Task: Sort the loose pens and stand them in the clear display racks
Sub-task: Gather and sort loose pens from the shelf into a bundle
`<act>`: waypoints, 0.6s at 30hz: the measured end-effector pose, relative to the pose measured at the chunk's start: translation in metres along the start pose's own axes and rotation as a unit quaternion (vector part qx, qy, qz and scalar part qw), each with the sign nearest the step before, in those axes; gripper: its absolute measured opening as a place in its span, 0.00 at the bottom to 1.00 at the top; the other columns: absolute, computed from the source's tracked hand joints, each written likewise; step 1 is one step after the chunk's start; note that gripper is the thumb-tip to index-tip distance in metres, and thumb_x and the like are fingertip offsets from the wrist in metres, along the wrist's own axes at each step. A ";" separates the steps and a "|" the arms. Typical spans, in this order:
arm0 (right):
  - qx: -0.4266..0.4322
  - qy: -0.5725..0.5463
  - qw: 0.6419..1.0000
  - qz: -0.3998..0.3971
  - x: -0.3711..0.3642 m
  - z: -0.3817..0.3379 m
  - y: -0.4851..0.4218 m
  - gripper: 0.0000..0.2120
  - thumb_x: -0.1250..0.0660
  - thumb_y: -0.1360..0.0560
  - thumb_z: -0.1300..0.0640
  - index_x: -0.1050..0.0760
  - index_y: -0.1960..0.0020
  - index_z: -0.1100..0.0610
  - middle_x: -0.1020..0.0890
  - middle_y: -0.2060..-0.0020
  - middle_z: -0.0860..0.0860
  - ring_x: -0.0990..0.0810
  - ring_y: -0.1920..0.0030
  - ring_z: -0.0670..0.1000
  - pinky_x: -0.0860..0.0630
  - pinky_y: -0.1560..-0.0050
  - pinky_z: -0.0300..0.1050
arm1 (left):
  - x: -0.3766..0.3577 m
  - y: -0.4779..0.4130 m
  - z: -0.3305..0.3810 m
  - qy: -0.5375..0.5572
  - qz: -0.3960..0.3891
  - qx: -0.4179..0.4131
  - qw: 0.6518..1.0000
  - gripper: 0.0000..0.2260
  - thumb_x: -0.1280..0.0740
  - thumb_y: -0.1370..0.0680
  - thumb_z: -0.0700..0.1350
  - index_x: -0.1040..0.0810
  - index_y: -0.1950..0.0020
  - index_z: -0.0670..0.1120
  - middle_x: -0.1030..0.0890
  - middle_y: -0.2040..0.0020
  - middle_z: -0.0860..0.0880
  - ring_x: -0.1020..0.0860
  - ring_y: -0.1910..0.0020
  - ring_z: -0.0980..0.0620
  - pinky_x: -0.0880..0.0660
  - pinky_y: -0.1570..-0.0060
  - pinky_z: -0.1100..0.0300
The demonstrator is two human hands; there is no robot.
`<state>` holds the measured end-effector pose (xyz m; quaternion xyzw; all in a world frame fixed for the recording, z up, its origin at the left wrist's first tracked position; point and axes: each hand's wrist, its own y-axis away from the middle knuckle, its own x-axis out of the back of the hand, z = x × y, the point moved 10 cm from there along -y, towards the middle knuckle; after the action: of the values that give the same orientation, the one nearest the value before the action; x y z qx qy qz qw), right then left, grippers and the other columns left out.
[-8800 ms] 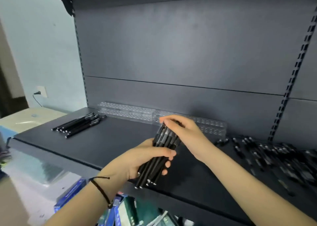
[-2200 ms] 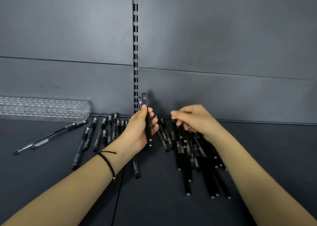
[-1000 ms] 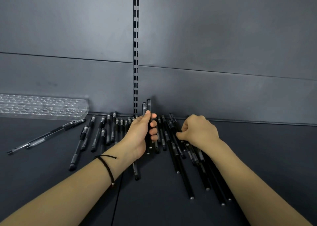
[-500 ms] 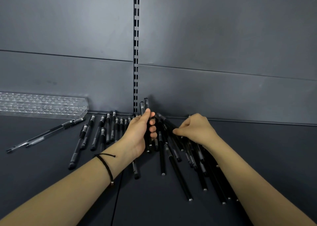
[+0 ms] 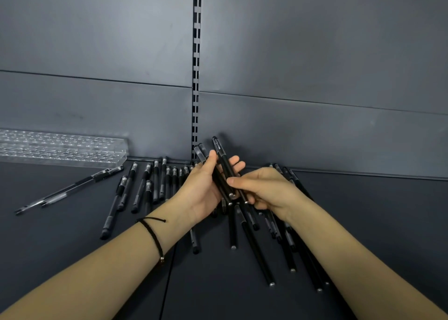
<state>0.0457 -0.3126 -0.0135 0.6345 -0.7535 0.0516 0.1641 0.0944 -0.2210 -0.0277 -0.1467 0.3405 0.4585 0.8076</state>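
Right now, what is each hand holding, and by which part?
The left hand grips a bunch of black pens around their middles. The right hand pinches the printed pen near its lower end, against that bunch.

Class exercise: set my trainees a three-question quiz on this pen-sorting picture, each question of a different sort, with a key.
1. True or false: pens already stand in the clear display rack.
2. The left hand holds: A) nothing; B) a bundle of black pens; C) the rack.
3. Short answer: on which side of the left hand does the rack lie?
Key: 1 false; 2 B; 3 left.
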 end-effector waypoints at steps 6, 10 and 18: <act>0.066 0.106 0.992 -0.018 0.000 -0.016 0.002 0.19 0.33 0.25 0.43 0.18 0.59 0.58 0.16 0.69 0.50 0.27 0.76 0.44 0.37 0.78 0.34 | 0.010 -0.006 0.010 -0.005 0.041 -0.024 0.999 0.08 0.38 0.18 0.46 0.26 0.54 0.44 0.19 0.61 0.47 0.17 0.65 0.53 0.19 0.67 0.59; 0.099 0.186 0.972 0.106 0.035 -0.019 -0.004 0.14 0.31 0.25 0.46 0.16 0.60 0.55 0.16 0.67 0.48 0.24 0.72 0.43 0.26 0.68 0.35 | 0.021 -0.009 0.032 -0.008 0.059 -0.065 0.996 0.05 0.39 0.17 0.45 0.26 0.50 0.46 0.25 0.65 0.51 0.26 0.75 0.57 0.27 0.77 0.65; -0.010 0.455 0.884 0.105 0.033 0.000 -0.009 0.08 0.28 0.29 0.44 0.20 0.55 0.47 0.19 0.55 0.44 0.20 0.51 0.49 0.22 0.48 0.48 | 0.018 -0.006 0.030 -0.027 0.042 -0.062 0.997 0.08 0.36 0.19 0.48 0.25 0.48 0.44 0.29 0.68 0.52 0.35 0.78 0.59 0.38 0.81 0.69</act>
<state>0.0496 -0.3456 -0.0045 0.4569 -0.6588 0.3436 0.4891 0.1183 -0.1962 -0.0188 -0.1695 0.2955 0.5161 0.7859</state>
